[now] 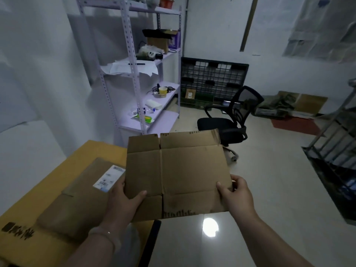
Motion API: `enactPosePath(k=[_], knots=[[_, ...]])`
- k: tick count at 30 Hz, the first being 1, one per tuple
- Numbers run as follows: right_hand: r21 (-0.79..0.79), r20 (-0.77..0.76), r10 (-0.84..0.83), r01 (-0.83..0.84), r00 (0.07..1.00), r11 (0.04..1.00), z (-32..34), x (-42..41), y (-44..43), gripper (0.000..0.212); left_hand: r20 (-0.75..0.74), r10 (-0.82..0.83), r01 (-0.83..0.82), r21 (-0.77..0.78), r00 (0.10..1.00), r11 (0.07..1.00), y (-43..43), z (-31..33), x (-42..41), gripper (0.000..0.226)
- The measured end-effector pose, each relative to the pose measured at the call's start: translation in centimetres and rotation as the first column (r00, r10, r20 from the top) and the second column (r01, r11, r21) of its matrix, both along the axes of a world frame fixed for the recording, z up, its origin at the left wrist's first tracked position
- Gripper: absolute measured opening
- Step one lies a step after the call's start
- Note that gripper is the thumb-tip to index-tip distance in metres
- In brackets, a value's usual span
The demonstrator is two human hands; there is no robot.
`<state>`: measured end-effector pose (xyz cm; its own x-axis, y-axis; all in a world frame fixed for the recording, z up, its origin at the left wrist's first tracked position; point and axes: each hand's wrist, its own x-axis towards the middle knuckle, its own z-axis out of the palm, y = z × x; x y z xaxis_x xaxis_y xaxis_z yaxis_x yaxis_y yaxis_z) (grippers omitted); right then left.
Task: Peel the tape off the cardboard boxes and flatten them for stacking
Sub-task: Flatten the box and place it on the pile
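Head view: left hand (123, 197) and right hand (237, 191) pinch the flattened box (179, 170) by its side edges, thumbs on top; it partly hides a labelled carton (82, 193), seemingly flat, and the office chair (227, 124).

The person is wearing a thin pale translucent bangle (105, 233) around the wrist of the left hand (123, 197), at the lower left-centre of the frame, and a small highlight is glinting on it. The right hand (238, 193) and both forearms are showing bare, running up from the bottom edge.
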<state>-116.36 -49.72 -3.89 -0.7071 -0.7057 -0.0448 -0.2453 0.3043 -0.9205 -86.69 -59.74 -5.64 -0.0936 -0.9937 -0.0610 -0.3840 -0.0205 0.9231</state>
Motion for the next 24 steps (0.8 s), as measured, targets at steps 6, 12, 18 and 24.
enactPosePath(k=[6,12,18,24], knots=[[0.03,-0.017,0.223,-0.222,0.975,0.975,0.5,-7.8,-6.7,0.037,-0.039,0.194,-0.194,-0.003,0.98,0.981,-0.4,-1.2,-6.3,0.061],[0.075,0.008,0.428,-0.427,0.904,0.901,-0.9,-10.1,-12.3,0.046,-0.049,0.43,-0.429,0.029,0.901,0.903,0.4,-2.4,-8.5,0.061],[0.201,0.048,0.564,-0.561,0.824,0.803,-2.3,-6.2,-18.4,0.055,-0.073,0.547,-0.54,0.103,0.834,0.836,1.2,-3.1,-6.1,0.064],[0.259,0.076,0.697,-0.689,0.713,0.677,-3.3,0.2,-25.3,0.053,-0.002,0.7,-0.686,0.195,0.714,0.701,-0.5,-5.2,-1.5,0.08]])
